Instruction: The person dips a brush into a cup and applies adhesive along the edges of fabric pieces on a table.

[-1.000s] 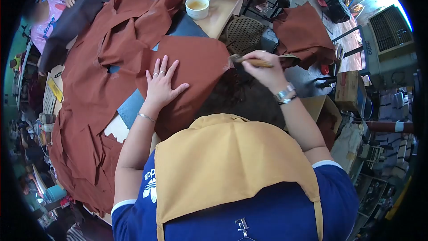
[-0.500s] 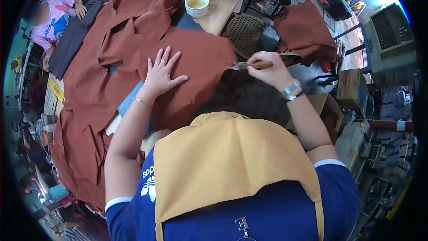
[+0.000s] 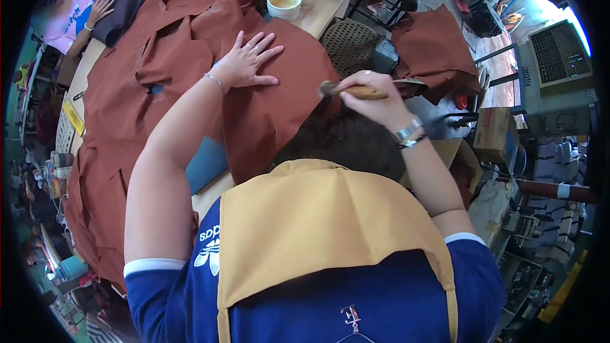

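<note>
My left hand point(image 3: 250, 63) lies flat with fingers spread on a large reddish-brown sheet point(image 3: 270, 111) that looks like leather. In my right hand point(image 3: 380, 100) is a wooden-handled brush point(image 3: 362, 91). Its head meets the right edge of the sheet. Beyond my left hand stands a white cup point(image 3: 284, 4) with yellowish liquid in it. Below the brush the sheet borders a dark brown area, whose nature I cannot make out.
More reddish-brown sheets point(image 3: 121, 133) lie creased across the left of the table. Another piece point(image 3: 435, 54) drapes at the right, near a woven stool seat point(image 3: 352, 41). A co-worker's hand point(image 3: 100, 11) rests by dark material at upper left. Cardboard box point(image 3: 494, 133) at right.
My left hand has slid farther from me and slightly right, and the sheet has shifted. The brush has moved a little left along the edge. The co-worker's dark material has been drawn back.
</note>
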Motion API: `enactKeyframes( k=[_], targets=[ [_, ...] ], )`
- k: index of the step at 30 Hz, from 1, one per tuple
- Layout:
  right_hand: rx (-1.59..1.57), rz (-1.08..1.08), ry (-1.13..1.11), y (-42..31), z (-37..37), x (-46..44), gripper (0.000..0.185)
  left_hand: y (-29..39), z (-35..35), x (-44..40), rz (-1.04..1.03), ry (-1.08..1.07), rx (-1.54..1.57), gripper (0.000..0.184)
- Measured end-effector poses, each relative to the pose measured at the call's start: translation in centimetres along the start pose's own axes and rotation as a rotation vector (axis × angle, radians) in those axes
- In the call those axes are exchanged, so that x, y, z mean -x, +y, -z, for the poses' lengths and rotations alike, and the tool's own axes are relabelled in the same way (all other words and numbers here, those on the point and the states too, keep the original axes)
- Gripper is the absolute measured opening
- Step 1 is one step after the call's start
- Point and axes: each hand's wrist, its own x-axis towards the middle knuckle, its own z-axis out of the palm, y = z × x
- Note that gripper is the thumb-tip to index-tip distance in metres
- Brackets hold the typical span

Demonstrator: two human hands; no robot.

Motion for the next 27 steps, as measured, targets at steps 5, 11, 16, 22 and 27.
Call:
enactKeyframes(
  k=[5,11,16,22,27],
  targets=[
    [0.199,-0.045,-0.051,1.3,1.8,0.8,0.013,-0.1,-0.1,-1.3,0.032,0.113,-0.055,0.084],
    [-0.01,-0.005,-0.01,0.7,-1.3,0.6,0.014,8.7,-1.0,9.3,0.616,0.316,0.404,0.07],
    [0.02,-0.043,-0.055,1.3,-1.2,0.8,0.016,10.1,-1.3,12.7,0.636,0.235,0.366,0.078],
    [0.056,-0.072,-0.047,1.4,-1.3,0.4,0.017,6.2,-1.3,12.4,0.669,0.295,1.13,0.072],
    [0.067,-0.115,-0.048,1.3,-1.3,0.4,0.017,5.7,-0.9,11.3,0.743,0.281,1.797,0.056]
  ],
)
